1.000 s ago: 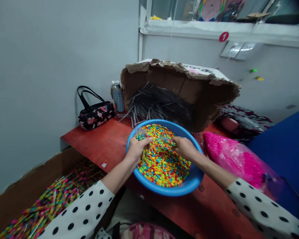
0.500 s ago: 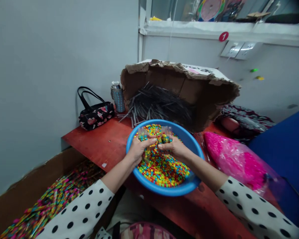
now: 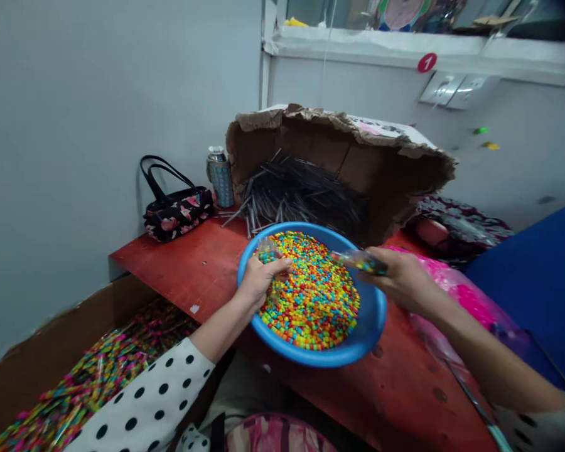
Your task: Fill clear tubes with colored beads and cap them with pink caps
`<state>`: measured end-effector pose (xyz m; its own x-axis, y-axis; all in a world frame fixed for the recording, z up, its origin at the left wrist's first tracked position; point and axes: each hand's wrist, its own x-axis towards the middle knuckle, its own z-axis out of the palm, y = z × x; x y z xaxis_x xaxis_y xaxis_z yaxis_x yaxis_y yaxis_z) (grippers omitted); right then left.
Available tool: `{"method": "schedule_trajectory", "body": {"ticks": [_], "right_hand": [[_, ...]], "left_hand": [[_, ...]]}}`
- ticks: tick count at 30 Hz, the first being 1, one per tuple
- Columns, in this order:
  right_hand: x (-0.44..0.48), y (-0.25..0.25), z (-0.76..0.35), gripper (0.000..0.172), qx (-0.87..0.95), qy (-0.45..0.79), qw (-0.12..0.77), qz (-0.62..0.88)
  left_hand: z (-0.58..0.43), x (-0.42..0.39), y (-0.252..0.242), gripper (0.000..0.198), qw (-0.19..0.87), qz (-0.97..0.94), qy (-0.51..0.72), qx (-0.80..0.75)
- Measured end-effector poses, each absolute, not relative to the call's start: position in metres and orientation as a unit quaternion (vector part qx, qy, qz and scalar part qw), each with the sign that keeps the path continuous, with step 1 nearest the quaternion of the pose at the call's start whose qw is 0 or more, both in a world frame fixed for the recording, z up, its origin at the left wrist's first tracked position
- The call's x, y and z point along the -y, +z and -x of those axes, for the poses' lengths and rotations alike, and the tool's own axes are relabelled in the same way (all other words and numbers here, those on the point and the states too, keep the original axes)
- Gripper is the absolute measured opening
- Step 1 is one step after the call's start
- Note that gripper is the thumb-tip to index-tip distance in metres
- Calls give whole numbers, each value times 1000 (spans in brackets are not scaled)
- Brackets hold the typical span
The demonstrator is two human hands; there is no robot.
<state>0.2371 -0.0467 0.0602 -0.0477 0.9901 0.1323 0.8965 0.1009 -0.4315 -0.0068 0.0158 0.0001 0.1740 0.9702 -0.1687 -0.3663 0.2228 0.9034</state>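
On the red table (image 3: 169, 263) you have a black floral handbag (image 3: 176, 216) and a blue flask (image 3: 221, 182) far left, a torn cardboard box (image 3: 311, 135) straight ahead, and a pink plastic bag (image 3: 471, 295) to your right.

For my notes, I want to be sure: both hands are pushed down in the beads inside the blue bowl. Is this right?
Not quite. The head view shows only the left hand down in the beads of the blue bowl. The right hand is out of the bowl, above its rim, holding a clear tube.
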Motion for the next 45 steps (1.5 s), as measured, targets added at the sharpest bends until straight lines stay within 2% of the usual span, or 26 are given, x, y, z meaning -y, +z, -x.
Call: {"method": "schedule_trajectory", "body": {"ticks": [2,4,6,14,19,20,22,26,29,31,41,45], "right_hand": [[67,58,-257,11,716,25,116,688],[80,48,-269,10,701,-5,23,713],[84,37,-274,12,690,-11,-25,723],[79,50,-271,11,701,-11,62,711],[77,41,-269,13,673,-8,-10,739],[74,39,-267,12,674,5,7,738],[66,37,-260,10,672,74,106,729],[47,25,-226,23,532,418,383,629],[36,11,-190,31,384,614,481,495],[32,5,-170,35,351,655,488,458],[23,6,-134,46,367,677,452,449],[18,5,-141,40,337,696,443,455]], "left_hand": [[6,-15,1,33,671,-375,500,-399],[5,-14,2,33,672,-373,501,-398],[5,-14,3,33,670,-376,499,-400],[5,-14,6,30,665,-389,496,-401],[5,-14,5,29,658,-407,492,-399],[5,-15,5,30,657,-406,494,-400],[5,-15,4,31,658,-402,496,-400],[5,-14,6,32,684,-387,479,-392],[6,-13,8,32,704,-388,456,-382],[6,-13,7,32,710,-391,450,-376],[1,-10,4,29,715,-423,448,-329],[3,-11,6,31,685,-373,510,-363]]}}
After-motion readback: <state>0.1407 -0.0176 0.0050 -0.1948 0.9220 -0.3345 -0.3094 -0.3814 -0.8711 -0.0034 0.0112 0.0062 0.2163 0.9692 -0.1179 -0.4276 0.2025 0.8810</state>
